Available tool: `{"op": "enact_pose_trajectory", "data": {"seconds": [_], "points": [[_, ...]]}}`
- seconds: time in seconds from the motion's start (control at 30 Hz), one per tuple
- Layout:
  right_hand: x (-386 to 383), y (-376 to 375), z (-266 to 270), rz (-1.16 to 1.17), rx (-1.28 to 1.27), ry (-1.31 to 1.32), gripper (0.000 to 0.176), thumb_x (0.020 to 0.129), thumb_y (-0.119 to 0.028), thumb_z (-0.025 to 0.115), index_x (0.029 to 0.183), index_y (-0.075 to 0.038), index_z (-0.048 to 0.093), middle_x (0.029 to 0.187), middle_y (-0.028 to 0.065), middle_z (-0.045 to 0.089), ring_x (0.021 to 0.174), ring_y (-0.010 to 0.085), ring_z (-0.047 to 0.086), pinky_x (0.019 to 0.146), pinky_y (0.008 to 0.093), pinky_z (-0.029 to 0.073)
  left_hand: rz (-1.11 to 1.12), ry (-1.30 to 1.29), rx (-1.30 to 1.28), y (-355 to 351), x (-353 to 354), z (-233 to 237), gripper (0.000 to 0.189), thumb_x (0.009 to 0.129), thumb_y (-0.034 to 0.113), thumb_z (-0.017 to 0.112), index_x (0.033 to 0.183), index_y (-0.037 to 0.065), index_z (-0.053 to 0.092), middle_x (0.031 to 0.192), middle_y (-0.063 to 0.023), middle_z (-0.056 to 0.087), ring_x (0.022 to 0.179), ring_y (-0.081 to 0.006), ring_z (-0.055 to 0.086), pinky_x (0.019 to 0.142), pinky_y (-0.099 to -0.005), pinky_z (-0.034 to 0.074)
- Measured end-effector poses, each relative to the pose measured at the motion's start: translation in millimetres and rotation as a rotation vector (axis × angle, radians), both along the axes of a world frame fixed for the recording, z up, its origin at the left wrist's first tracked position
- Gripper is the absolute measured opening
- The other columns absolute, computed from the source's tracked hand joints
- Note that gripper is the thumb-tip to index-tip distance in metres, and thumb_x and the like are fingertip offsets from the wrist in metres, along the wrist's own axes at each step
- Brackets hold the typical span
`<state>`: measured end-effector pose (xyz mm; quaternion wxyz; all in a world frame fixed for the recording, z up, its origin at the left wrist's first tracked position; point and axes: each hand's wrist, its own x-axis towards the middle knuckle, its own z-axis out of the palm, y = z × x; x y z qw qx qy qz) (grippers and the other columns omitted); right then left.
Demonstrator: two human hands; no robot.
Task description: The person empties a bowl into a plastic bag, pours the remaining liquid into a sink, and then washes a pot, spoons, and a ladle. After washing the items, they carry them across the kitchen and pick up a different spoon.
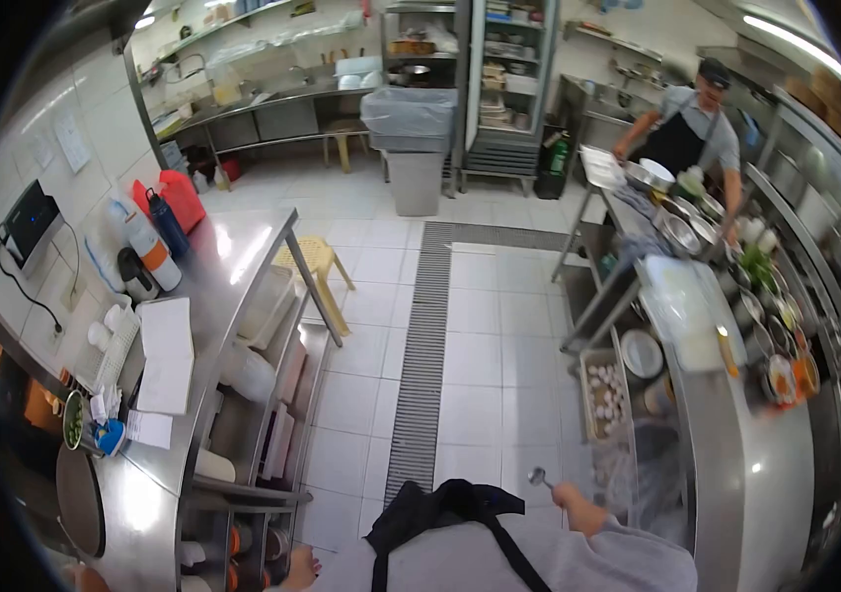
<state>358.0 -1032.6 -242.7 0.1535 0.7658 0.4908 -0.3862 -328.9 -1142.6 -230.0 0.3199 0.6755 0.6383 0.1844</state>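
My right hand [579, 507] is low in the view, right of centre, with its fingers closed round the handle of a metal ladle or spoon [537, 477]. The round end of the utensil points left, over the tiled floor. Down by the left steel counter's lower shelves, my left hand [304, 568] shows only in part at the bottom edge. Its fingers are small and blurred, and whether they hold anything is not clear. Between the hands is the black apron [450, 503] on my body.
A steel counter [233, 286] with bottles and an open notebook [165, 355] runs along the left. On the right counter [736, 444] are a cutting board [687, 311], a knife and pots. A co-worker [692, 133] stands behind it. A yellow stool [317, 259] and grey bin [416, 178] stand ahead.
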Motion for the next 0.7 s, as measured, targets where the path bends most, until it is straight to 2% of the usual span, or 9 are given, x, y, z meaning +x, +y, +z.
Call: {"op": "enact_pose_trajectory", "data": {"seconds": [0.03,0.1,0.17,0.23,0.33,0.43,0.53,0.6,0.7], "points": [[-15,65,40,-0.253,0.003,0.04,0.02,0.073,-0.014,0.045,0.063,-0.003,0.059,0.055,0.0114,0.054,0.045,0.0194,0.052,0.042,0.0332,0.041,0.187,-0.394,0.315,0,4,-21,0.028,0.07,0.008,0.052,0.096,0.002,0.049,0.089,-0.0172,0.05,0.083,-0.0309,0.054,0.069,-0.041,0.046],[-3,186,4,-0.117,0.014,-0.014,0.023,0.074,-0.019,0.046,0.064,-0.003,0.06,0.057,0.0123,0.056,0.048,0.021,0.055,0.044,0.0337,0.043,0.536,-0.704,-0.37,31,6,-40,0.025,0.07,0.009,0.052,0.094,0.002,0.049,0.089,-0.0168,0.051,0.079,-0.0281,0.055,0.065,-0.0382,0.047],[-16,300,15,0.593,0.277,-0.159,0.024,0.075,-0.015,0.044,0.067,0.001,0.061,0.069,0.0179,0.059,0.06,0.0303,0.058,0.053,0.0401,0.045,0.857,-0.73,-0.76,47,24,-22,0.022,0.07,0.009,0.051,0.092,0.002,0.049,0.088,-0.0164,0.052,0.076,-0.0267,0.056,0.062,-0.0371,0.048],[-75,393,88,-0.07,0.236,-0.008,0.02,0.074,-0.014,0.047,0.071,0.0,0.061,0.074,0.0162,0.06,0.066,0.03,0.059,0.059,0.0398,0.046,0.788,-0.603,-0.791,100,36,-19,0.019,0.071,0.01,0.05,0.089,0.002,0.05,0.085,-0.0162,0.053,0.074,-0.0268,0.056,0.061,-0.0376,0.047],[-89,502,59,0.44,0.469,0.021,0.018,0.072,-0.015,0.051,0.074,0.001,0.06,0.068,0.0167,0.059,0.058,0.0303,0.058,0.052,0.0392,0.046,0.587,-0.318,-0.793,215,47,-18,0.015,0.073,0.011,0.048,0.085,0.003,0.051,0.081,-0.0158,0.054,0.07,-0.0268,0.057,0.059,-0.0384,0.047],[-76,563,31,0.26,0.669,0.152,0.017,0.072,-0.015,0.053,0.074,0.001,0.059,0.06,0.0162,0.056,0.049,0.0262,0.055,0.043,0.0377,0.043,0.169,0.155,-0.644,355,48,4,0.013,0.074,0.012,0.046,0.081,0.003,0.053,0.076,-0.0154,0.055,0.067,-0.0268,0.057,0.057,-0.0392,0.047],[-69,594,42,-0.506,0.362,0.437,0.012,0.075,-0.015,0.049,0.074,-0.004,0.056,0.049,0.0055,0.043,0.038,0.0144,0.04,0.033,0.0305,0.031,-0.017,0.648,-0.156,536,35,-50,0.022,0.076,0.022,0.044,0.075,0.004,0.056,0.074,-0.0164,0.058,0.065,-0.0288,0.058,0.061,-0.0418,0.045],[-59,614,54,-1.015,0.343,0.614,0.008,0.075,-0.014,0.048,0.074,-0.007,0.052,0.046,0.0001,0.034,0.035,0.0103,0.03,0.032,0.0265,0.024,0.58,-0.098,-0.251,654,48,-18,0.028,0.071,0.025,0.055,0.087,0.003,0.059,0.08,-0.0151,0.06,0.074,-0.0254,0.058,0.067,-0.0358,0.045],[-42,680,55,-1.277,0.421,0.645,0.008,0.076,-0.011,0.047,0.07,-0.006,0.05,0.047,0.0008,0.037,0.035,0.0108,0.032,0.031,0.0253,0.024,0.536,-0.257,-0.084,822,93,61,0.027,0.073,0.017,0.055,0.095,0.002,0.057,0.084,-0.0106,0.06,0.076,-0.0188,0.057,0.069,-0.0287,0.044]]}}
